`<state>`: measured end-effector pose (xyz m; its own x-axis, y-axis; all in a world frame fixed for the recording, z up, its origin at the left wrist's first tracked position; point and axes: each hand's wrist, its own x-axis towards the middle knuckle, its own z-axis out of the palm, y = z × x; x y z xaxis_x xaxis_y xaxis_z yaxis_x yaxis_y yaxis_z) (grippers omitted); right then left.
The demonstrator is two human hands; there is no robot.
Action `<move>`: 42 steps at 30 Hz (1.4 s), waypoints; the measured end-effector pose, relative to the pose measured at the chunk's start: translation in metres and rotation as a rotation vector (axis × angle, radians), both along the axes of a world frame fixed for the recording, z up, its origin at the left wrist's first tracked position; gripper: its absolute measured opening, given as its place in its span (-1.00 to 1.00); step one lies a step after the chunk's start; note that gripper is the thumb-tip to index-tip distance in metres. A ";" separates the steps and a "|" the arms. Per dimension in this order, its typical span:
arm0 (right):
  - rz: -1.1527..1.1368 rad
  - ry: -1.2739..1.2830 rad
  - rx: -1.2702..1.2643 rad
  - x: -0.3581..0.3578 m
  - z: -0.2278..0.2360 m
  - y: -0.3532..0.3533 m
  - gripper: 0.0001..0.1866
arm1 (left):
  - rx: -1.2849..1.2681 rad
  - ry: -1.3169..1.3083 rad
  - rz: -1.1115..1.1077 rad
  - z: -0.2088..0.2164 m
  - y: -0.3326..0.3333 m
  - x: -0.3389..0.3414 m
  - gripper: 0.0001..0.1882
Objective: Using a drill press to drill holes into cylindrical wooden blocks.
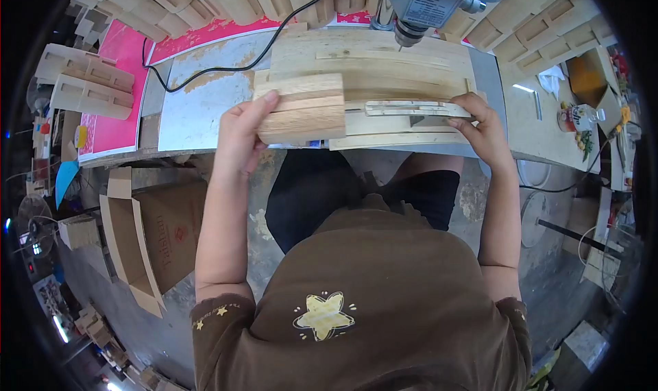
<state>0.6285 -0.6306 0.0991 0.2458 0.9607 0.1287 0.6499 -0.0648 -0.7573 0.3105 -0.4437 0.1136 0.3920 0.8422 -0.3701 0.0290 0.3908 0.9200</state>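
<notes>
While the left hand (248, 127) grips a wooden block (301, 110) by its left end, thumb on the upper face and fingers curled beneath, the right hand (480, 127) pinches the far right end of a narrow, pale strip (415, 108) between thumb and fingers; this is the head view. The block therefore lies just to the right of the left hand, held up over the near side of the worktable, and the strip runs leftward from the right hand toward it. A thin dark rod (353, 109) bridges the space between strip and block; whether its tip enters the block or only meets its edge cannot be told.

Judging by this pose, the work on this block is under way, not finished: both pieces are in hand, and neither has been set down. The block's visible face shows grain but no clear hole or recess, though the hidden sides may differ. Beyond the hands, stacks of pale wooden pieces (274, 4) with recesses line the back of the table; whether they are completed work or stock is unclear. The bench drill (428, 7) stands beyond the right hand, its bit well apart from the block.
</notes>
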 end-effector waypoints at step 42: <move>-0.227 -0.287 0.189 0.007 -0.025 0.063 -0.58 | 1.032 0.381 -0.179 -0.099 -0.004 0.087 -0.25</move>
<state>0.6359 -0.5677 0.0740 0.3770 0.8392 0.3920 0.8217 -0.1077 -0.5597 0.3973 -0.4479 0.0143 0.5489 0.7577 0.3529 0.3579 -0.5946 0.7200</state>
